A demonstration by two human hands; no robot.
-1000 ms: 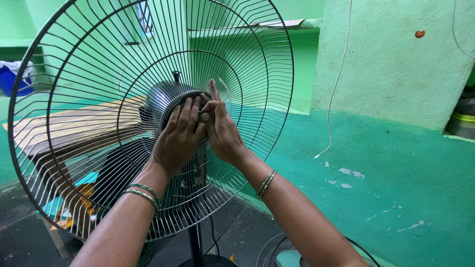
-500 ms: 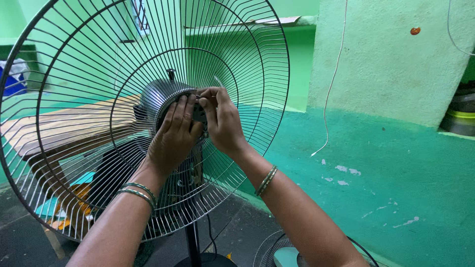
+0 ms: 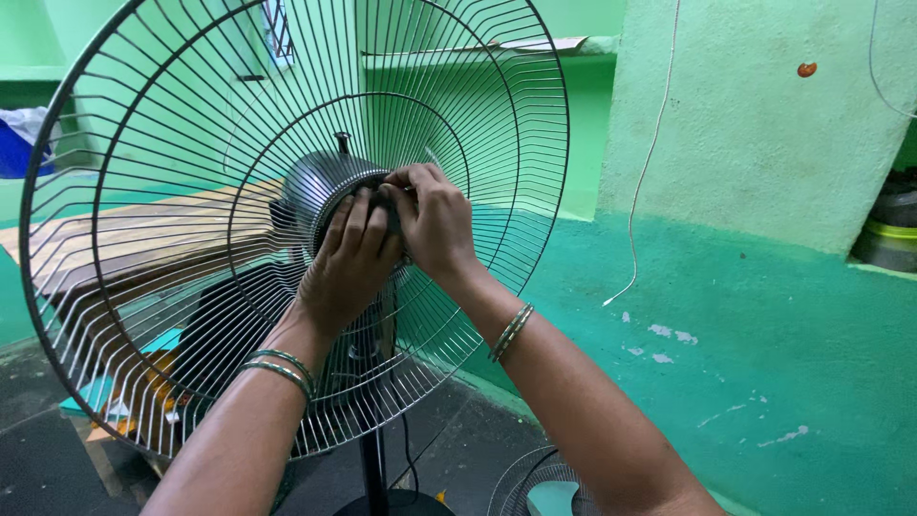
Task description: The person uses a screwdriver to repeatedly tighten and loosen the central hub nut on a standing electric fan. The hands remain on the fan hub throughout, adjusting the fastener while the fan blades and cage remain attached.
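Change since earlier frame: the right hand (image 3: 435,225) has curled from near-flat fingers into a closed clutch at the hub; the left hand (image 3: 349,263) has stayed spread over the same spot, and the view has drifted slightly.
Wire guard (image 3: 191,143): large round rear grille of a pedestal fan, tilted back, no blade visible in front of it; both forearms reach in from below.
Stand pole (image 3: 371,468): dark, upright under the guard, meeting a round base on the floor.
Motor housing (image 3: 310,186): dark ribbed dome behind the guard's centre, small knob on top.
Left hand: palm laid on the central ring, fingers fanned and pressing, apparently steadying guard against motor.
Right hand: grip pressed together around a small dark part at the hub; what exactly it pinches cannot be told.
Bangles (image 3: 511,330): thin metal bands on both wrists.
Step in hand (judged): turning the central fastening that holds the guard to the motor.
Next move calls for: firm counter-hold by the left hand while the right re-grips and twists, keeping the guard centred.
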